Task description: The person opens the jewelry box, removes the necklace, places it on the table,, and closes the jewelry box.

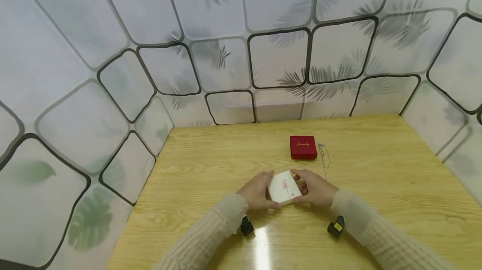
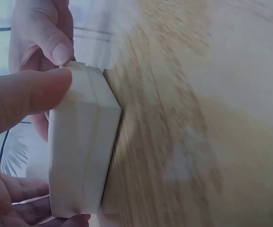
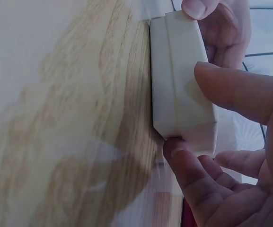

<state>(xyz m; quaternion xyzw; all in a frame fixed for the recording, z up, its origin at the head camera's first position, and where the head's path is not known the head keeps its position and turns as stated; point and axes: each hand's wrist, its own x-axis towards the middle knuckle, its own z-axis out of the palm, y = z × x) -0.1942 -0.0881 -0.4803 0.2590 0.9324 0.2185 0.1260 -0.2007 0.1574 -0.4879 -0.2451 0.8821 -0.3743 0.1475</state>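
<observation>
A small white box (image 1: 283, 187) with a pink flower print on top lies at an angle on the wooden table. My left hand (image 1: 259, 192) holds its left side, thumb along the near edge and fingers toward the far side. On the opposite side, my right hand (image 1: 317, 189) grips it between thumb and fingers. A seam between lid and base runs round the white box (image 3: 186, 80) in the right wrist view, and the lid looks closed. In the left wrist view, the box (image 2: 82, 146) appears to rest on the tabletop.
Behind the hands sits a closed red jewelry box (image 1: 303, 147) with gold lettering. Just right of it lies a thin silver chain necklace (image 1: 323, 155). Patterned fabric walls (image 1: 226, 106) enclose the back and sides of the table (image 1: 211, 153).
</observation>
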